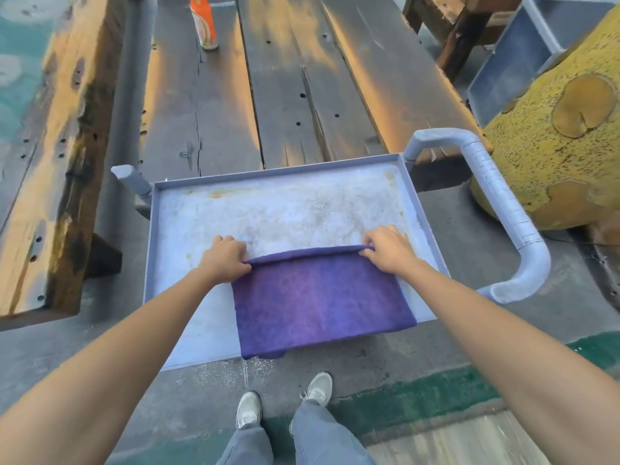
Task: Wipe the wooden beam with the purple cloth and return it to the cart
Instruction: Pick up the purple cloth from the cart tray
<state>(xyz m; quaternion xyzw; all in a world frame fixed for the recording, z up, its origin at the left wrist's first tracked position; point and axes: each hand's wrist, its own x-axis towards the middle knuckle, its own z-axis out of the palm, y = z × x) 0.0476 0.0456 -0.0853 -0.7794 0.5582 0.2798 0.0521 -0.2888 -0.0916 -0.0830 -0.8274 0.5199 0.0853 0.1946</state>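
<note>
The purple cloth (322, 300) lies folded on the near half of the grey cart tray (275, 203), its near edge hanging over the tray's front rim. My left hand (224, 260) pinches the cloth's far left corner. My right hand (389, 250) pinches its far right corner. Both hands rest on the tray surface. Beyond the cart, long dark wooden beams (295, 78) run away from me side by side.
The cart's curved grey handle (503, 209) sticks out to the right. An orange spray can (203, 21) stands on a beam far ahead. A yellow stump-shaped block (563, 135) and a grey bin (523, 58) sit at right. Another weathered beam (50, 156) lies at left.
</note>
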